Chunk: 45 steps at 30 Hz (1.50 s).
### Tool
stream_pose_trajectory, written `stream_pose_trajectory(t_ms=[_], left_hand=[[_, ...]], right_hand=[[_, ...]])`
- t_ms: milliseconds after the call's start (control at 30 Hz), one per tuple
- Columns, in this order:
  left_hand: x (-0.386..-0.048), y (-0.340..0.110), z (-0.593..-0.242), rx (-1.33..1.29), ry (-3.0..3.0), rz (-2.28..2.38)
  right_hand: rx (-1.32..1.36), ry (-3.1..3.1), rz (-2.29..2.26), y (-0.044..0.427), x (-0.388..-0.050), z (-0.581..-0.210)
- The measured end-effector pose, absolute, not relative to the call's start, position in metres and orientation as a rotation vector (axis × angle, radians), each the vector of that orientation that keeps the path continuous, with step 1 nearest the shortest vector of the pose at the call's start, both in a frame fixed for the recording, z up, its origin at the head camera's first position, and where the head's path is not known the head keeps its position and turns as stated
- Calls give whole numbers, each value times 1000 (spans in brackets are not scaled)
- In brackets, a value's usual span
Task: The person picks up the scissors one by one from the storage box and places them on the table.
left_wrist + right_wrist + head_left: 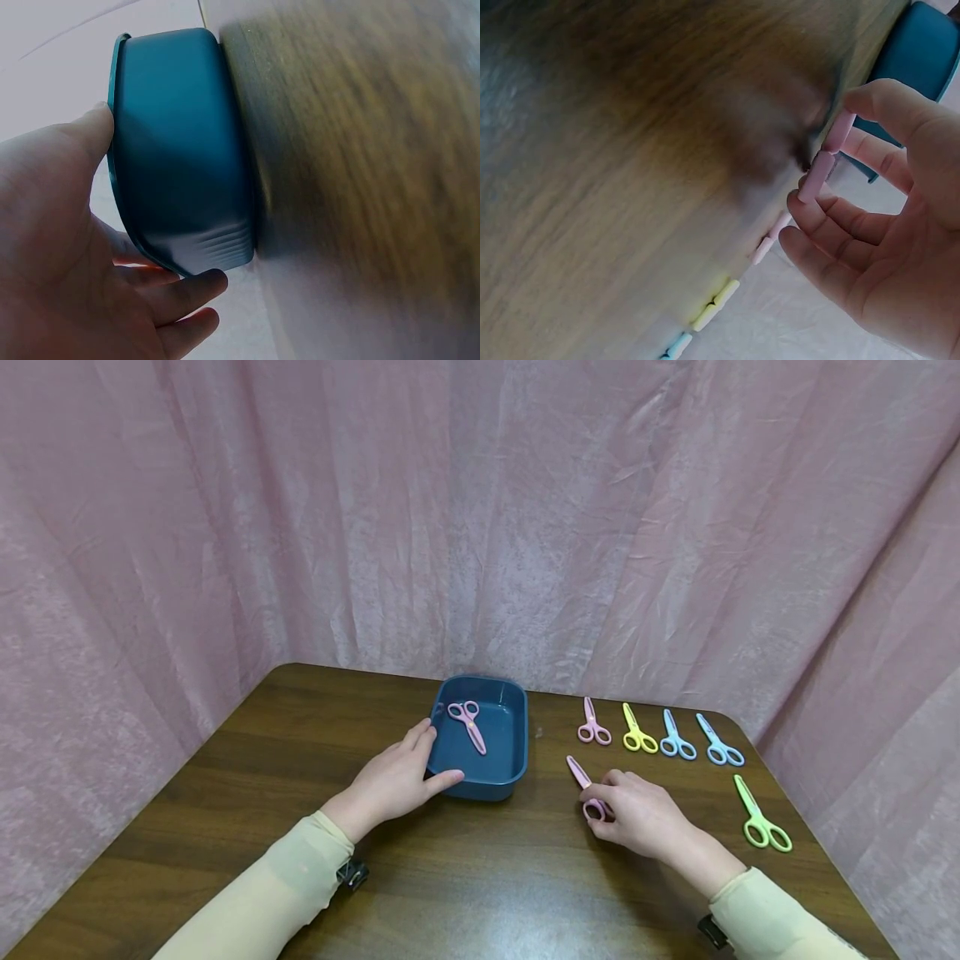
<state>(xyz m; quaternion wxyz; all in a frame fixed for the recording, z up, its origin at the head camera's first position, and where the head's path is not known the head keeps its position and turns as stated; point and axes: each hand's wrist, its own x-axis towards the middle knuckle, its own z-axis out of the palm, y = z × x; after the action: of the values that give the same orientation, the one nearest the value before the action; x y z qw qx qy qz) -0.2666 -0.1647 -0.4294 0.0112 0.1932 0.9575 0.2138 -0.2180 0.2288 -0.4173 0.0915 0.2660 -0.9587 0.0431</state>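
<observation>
A deep blue plastic bin (491,789) stands near the table's back edge with pink scissors (472,730) lying in it. My left hand (392,779) rests against its near left corner, fingers along the left side and thumb at the near rim. In the left wrist view, the thumb touches the rim of the bin (180,142). My right hand (637,810) pinches a second pair of pink scissors (577,770) by the handles, blades pointing away and left. The right wrist view has the handles of these pink scissors (817,177) between thumb and fingertips.
Behind the right hand lie another pair of pink scissors (592,723), yellow scissors (634,729) and two blue pairs, one (674,735) beside the other (718,742). Green scissors (759,817) lie near the table's right edge. A pink curtain (480,527) hangs behind the wooden table (480,885).
</observation>
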Motion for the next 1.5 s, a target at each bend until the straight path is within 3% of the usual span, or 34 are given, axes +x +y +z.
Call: stream_pose_trajectory(t_ms=[1500], left_hand=[[-266, -165, -429, 602, 2979, 667]], right_hand=[[944, -2964, 120, 238, -191, -418]])
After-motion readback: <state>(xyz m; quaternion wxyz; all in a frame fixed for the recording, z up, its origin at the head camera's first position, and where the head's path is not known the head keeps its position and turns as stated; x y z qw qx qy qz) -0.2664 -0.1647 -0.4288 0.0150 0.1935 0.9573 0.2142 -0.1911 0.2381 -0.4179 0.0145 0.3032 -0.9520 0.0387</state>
